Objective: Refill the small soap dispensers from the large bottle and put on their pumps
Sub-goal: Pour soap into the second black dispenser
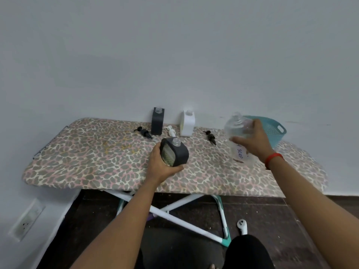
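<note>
The left hand (pixel 162 164) was wrapped around a dark soap dispenser (pixel 174 152), holding it tilted near the middle of the surface (pixel 87 152), its open neck facing up and toward the right. The right hand (pixel 252 141) gripped the large clear bottle (pixel 238 131) from above, lifted and leaning over the right part of the surface, its uncapped mouth pointing up and away. A handwritten label on the bottle read "SOAP". The two containers were still apart, so pouring had not begun.

Two more dispensers stood open at the far edge against the wall: a second dark dispenser (pixel 157 121) and a white dispenser (pixel 187 123). Their pumps lay loose on the surface: a black pump (pixel 143 132) at the left, a white pump (pixel 171 131) in the middle, and another black pump (pixel 209 136) to the right. A teal basket (pixel 272 129) sat at the far right.

To do this step well, the dispenser would best be set upright or only slightly tilted and held firm, with the bottle's mouth brought right over the narrow neck before tipping. A slow, thin stream would suit so small an opening; a fast tilt of the big bottle would likely spill soap onto the fabric cover. Stopping short of the neck would leave room for the pump stem.
</note>
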